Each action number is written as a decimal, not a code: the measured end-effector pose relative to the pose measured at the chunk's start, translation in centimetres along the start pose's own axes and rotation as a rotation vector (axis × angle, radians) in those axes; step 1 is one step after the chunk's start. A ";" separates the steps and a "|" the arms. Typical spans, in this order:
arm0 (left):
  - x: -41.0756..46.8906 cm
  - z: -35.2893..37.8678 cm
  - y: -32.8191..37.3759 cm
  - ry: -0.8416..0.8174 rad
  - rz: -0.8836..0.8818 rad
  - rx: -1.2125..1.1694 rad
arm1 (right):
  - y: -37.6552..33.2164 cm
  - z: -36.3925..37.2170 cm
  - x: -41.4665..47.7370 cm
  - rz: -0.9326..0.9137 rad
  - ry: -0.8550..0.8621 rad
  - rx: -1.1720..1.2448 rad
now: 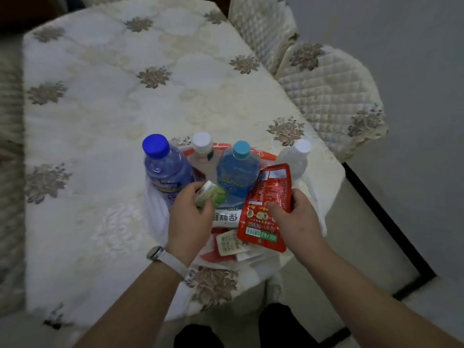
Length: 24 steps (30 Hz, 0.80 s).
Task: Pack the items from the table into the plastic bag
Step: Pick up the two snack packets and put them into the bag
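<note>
A white plastic bag [154, 212] with red print stands open near the table's front edge. Upright inside it are a dark-blue-capped bottle [167, 169], a white-capped bottle [203, 149] and a light-blue-capped bottle [238, 172]. A clear white-capped bottle [295, 156] stands at the bag's right side. My left hand [190, 219] holds a small green-and-white packet [211, 194] over the bag's mouth. My right hand [296, 219] grips a red sauce pouch [266, 207], tilted above the bag. Small sachets [229, 243] and a white packet [226, 218] lie lower in the bag.
The table [100, 121] carries a cream cloth with brown flowers. A chair [331, 91] with a quilted cover stands at the back right. A dark-framed floor edge [391, 222] runs along the right. A watch sits on my left wrist.
</note>
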<state>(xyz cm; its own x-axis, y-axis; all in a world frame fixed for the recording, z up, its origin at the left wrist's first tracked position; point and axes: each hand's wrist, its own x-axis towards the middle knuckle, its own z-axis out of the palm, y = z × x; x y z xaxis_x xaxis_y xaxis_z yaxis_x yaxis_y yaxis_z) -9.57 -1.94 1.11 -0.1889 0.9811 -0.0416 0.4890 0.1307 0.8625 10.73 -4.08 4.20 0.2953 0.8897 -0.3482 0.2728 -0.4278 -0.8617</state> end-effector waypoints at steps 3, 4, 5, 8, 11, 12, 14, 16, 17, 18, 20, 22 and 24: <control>-0.9 0.9 -0.6 0.110 0.011 0.045 | 0.6 -0.4 1.7 -0.024 -0.070 0.041; -1.3 0.9 -0.8 0.144 0.043 0.060 | 0.6 -0.4 2.1 -0.033 -0.080 0.040; -1.7 0.9 -1.1 0.169 0.080 0.085 | 0.7 -0.2 2.4 -0.038 -0.092 0.034; -2.9 0.3 -1.5 0.189 0.116 0.183 | 1.1 0.5 2.6 -0.043 -0.111 0.024; -4.4 -0.4 -2.2 0.183 0.102 0.266 | 1.4 0.9 2.3 -0.068 -0.094 0.003; -5.1 -0.7 -2.5 0.175 0.104 0.290 | 1.3 0.8 2.0 -0.086 -0.091 0.009; -7.0 -1.3 -3.2 0.151 0.095 0.321 | 1.2 0.2 0.9 -0.102 -0.097 0.042; -8.9 -2.0 -3.8 0.086 0.121 0.366 | 1.8 -0.5 -0.3 -0.114 -0.107 0.063; -9.8 -2.3 -4.0 0.043 0.166 0.396 | 2.3 -0.9 -1.0 -0.125 -0.108 0.050; -10.4 -2.5 -4.4 -0.001 0.220 0.428 | 2.9 -1.2 -1.5 -0.143 -0.099 0.031; -11.2 -2.5 -4.7 -0.094 0.302 0.491 | 4.2 -1.6 -2.6 -0.188 -0.072 0.000; -12.1 -2.2 -4.9 -0.163 0.292 0.509 | 5.4 -2.1 -3.9 -0.246 -0.052 -0.038; -12.6 -1.6 -4.9 -0.192 0.259 0.503 | 7.5 -2.8 -4.8 -0.308 -0.035 -0.175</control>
<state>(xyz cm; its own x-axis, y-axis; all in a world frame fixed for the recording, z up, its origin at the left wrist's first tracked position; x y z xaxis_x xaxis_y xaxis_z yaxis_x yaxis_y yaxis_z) -10.95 -15.16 -1.82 0.1246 0.9922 0.0073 0.8509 -0.1106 0.5135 13.95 -11.99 0.41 0.1442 0.9848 -0.0964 0.4979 -0.1564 -0.8530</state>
